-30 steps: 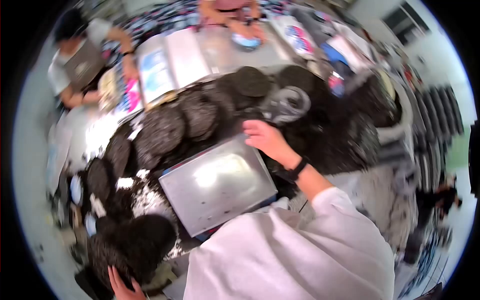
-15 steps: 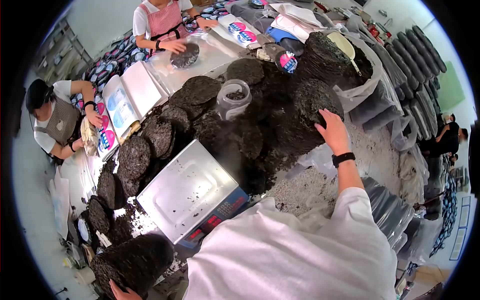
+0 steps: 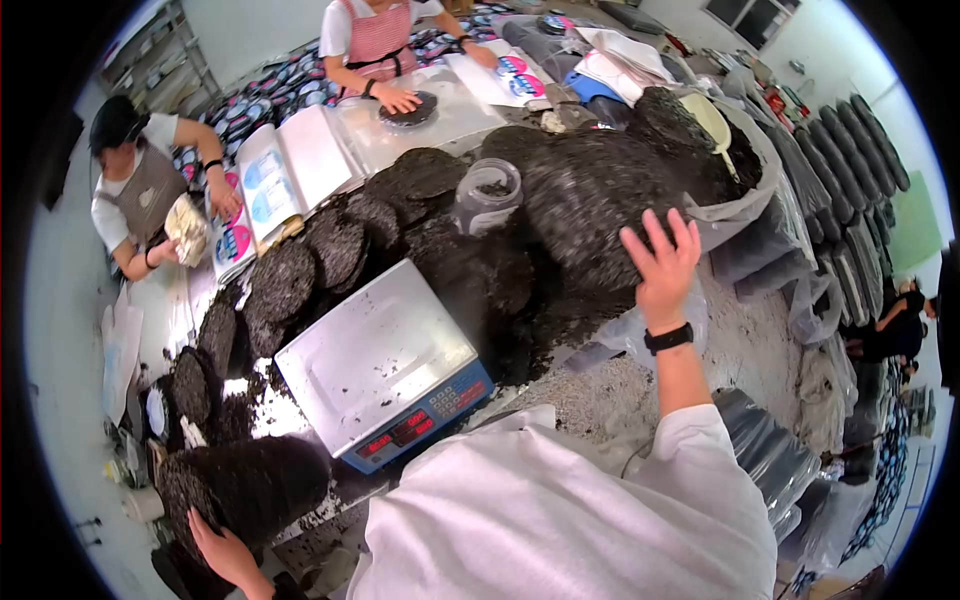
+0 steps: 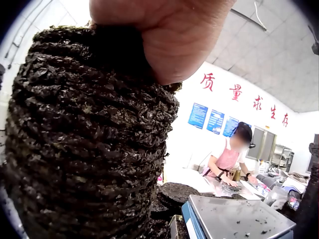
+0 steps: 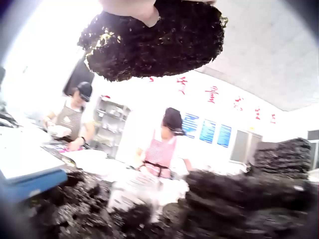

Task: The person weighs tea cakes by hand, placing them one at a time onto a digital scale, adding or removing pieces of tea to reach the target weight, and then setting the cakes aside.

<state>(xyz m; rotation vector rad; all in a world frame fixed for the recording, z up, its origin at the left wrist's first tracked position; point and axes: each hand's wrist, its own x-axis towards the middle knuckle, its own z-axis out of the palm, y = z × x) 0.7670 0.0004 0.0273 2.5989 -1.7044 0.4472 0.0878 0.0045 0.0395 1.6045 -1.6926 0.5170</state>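
My right hand (image 3: pixel 665 270) holds a round dark dried seaweed disc (image 3: pixel 595 200) by its near edge, fingers spread. In the right wrist view this seaweed disc (image 5: pixel 154 47) is raised, my thumb against its underside. My left hand (image 3: pixel 222 550) rests on the end of a tall stack of seaweed discs (image 3: pixel 265 480) at the lower left. The left wrist view shows the layered side of that stack (image 4: pixel 89 144) close up, under the heel of my hand. Between the hands stands a digital scale (image 3: pixel 375 360), its steel plate bearing only dark crumbs.
Loose seaweed discs (image 3: pixel 283 283) lean in a row beyond the scale. Near the raised disc are a clear plastic jar (image 3: pixel 488 198) and an open bag (image 3: pixel 765 175) with a cream scoop (image 3: pixel 708 120). Two people work across the table beside printed packaging (image 3: pixel 268 185).
My right hand went from above the scale to a seaweed stack on the right, and has now lifted a disc from it. My left hand stays at the lower-left stack.
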